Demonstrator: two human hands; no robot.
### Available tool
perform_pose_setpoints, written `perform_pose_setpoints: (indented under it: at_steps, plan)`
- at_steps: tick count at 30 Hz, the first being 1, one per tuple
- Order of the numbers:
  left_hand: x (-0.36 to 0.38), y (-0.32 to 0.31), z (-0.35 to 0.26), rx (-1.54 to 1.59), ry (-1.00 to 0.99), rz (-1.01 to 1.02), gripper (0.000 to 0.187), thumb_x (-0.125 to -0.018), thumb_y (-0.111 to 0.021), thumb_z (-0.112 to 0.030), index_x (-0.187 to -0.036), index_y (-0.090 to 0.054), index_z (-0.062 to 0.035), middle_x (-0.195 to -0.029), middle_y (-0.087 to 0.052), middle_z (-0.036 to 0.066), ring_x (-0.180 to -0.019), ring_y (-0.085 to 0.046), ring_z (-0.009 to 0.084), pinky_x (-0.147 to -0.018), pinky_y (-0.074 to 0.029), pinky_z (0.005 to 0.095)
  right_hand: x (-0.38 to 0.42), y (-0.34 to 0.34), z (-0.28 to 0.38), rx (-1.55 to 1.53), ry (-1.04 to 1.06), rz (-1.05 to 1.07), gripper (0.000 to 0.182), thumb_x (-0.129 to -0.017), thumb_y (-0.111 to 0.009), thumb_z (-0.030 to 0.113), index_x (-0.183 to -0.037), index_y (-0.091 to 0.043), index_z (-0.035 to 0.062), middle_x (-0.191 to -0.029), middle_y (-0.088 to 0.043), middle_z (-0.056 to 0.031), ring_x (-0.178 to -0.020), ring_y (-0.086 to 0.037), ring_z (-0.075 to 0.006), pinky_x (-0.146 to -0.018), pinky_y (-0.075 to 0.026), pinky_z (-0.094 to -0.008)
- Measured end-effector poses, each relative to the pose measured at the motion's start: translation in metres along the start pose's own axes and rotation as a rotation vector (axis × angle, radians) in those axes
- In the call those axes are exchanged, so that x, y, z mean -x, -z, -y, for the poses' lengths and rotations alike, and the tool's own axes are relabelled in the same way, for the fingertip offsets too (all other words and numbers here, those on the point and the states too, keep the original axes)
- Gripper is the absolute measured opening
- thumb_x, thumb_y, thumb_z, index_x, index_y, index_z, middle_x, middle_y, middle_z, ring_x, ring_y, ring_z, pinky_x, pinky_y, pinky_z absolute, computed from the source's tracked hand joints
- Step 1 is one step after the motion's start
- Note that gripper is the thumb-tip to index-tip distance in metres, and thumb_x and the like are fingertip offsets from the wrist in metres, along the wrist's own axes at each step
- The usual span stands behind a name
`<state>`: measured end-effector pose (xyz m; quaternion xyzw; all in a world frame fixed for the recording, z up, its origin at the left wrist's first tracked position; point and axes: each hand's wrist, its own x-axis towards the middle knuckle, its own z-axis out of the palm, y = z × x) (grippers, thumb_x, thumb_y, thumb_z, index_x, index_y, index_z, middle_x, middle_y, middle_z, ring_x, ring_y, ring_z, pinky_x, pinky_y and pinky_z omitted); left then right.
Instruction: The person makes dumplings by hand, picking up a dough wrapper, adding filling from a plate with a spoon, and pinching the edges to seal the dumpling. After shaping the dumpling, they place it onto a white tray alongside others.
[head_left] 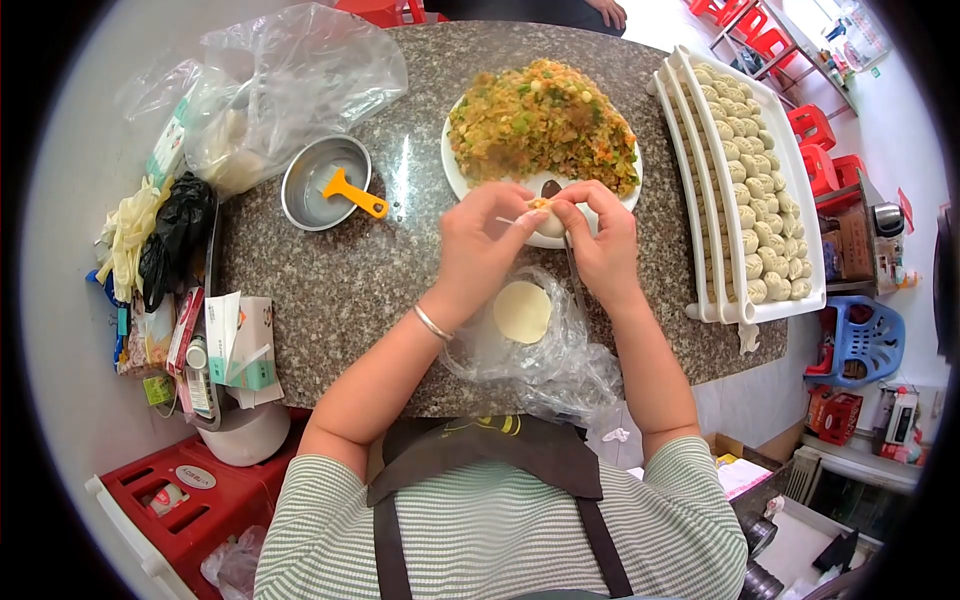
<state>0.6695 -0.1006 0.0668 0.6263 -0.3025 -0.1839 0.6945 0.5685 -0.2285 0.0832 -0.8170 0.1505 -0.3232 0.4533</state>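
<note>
Above the near edge of the filling plate, both my hands pinch one small filled bun [551,224]; a little orange filling shows at its top. My left hand [490,235] holds the bun's left side with thumb and fingers, a bracelet on the wrist. My right hand [603,245] is closed on its right side, with a thin metal handle [574,268] running down beside the palm. Just below the hands, a round dough wrapper [522,312] lies on crumpled clear plastic [570,370]. Chopped vegetable filling [545,125] is heaped on the white plate [456,178].
Stacked white trays [812,225] stand at the right, the top one filled with rows of buns [765,200]. A metal bowl [300,200] with an orange-handled scraper [355,193] sits at the left, near a clear bag [300,80]. Another person's hand [608,12] appears across the table.
</note>
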Motion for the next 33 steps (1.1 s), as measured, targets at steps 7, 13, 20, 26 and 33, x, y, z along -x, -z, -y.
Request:
perform_pose_setpoints:
  at_steps: [7, 13, 20, 26, 33]
  plan:
    - [-0.002, 0.005, -0.010, -0.218, -0.109, 0.061, 0.014, -0.083, -0.073, -0.008, -0.095, -0.073, -0.0028, -0.106, -0.069, 0.013, -0.097, -0.067, 0.0217, -0.081, -0.053, 0.0310, 0.001, 0.000, -0.001, -0.025, -0.038, 0.017, 0.010, -0.089, -0.063, 0.008, -0.090, -0.063, -0.0018, -0.090, -0.065, -0.0145, -0.087, -0.063, -0.0256, -0.079, -0.048, -0.0329]
    - [-0.007, 0.007, 0.003, 0.112, 0.052, 0.142, 0.015, -0.085, -0.070, -0.006, -0.098, -0.073, 0.0001, -0.107, -0.069, 0.013, -0.099, -0.066, 0.0199, -0.086, -0.052, 0.0312, -0.004, 0.010, -0.007, -0.105, -0.185, 0.120, 0.016, -0.090, -0.063, 0.013, -0.093, -0.062, -0.0021, -0.091, -0.066, -0.0131, -0.088, -0.063, -0.0238, -0.080, -0.048, -0.0332]
    - [-0.005, 0.006, 0.010, 0.056, -0.033, 0.161, 0.016, -0.087, -0.069, -0.002, -0.102, -0.071, 0.0005, -0.108, -0.069, 0.011, -0.097, -0.065, 0.0153, -0.086, -0.053, 0.0261, -0.003, 0.006, -0.003, 0.035, -0.036, 0.071, 0.014, -0.088, -0.066, 0.011, -0.094, -0.064, -0.0014, -0.091, -0.066, -0.0136, -0.088, -0.064, -0.0247, -0.080, -0.049, -0.0329]
    - [-0.002, 0.003, -0.001, 0.022, 0.018, 0.097, 0.019, -0.087, -0.070, -0.004, -0.106, -0.070, -0.0009, -0.105, -0.070, 0.008, -0.093, -0.066, 0.0140, -0.081, -0.054, 0.0253, -0.002, 0.004, 0.000, 0.000, 0.005, 0.077, 0.010, -0.087, -0.066, 0.007, -0.091, -0.065, -0.0013, -0.088, -0.066, -0.0139, -0.086, -0.065, -0.0256, -0.078, -0.049, -0.0335]
    - [-0.005, 0.008, 0.008, 0.111, 0.039, 0.167, 0.023, -0.089, -0.069, -0.006, -0.111, -0.069, -0.0036, -0.109, -0.070, 0.009, -0.093, -0.067, 0.0130, -0.080, -0.055, 0.0243, -0.002, 0.006, -0.005, -0.094, -0.179, 0.054, 0.011, -0.089, -0.065, 0.011, -0.092, -0.066, 0.0006, -0.092, -0.068, -0.0126, -0.088, -0.065, -0.0265, -0.082, -0.049, -0.0331]
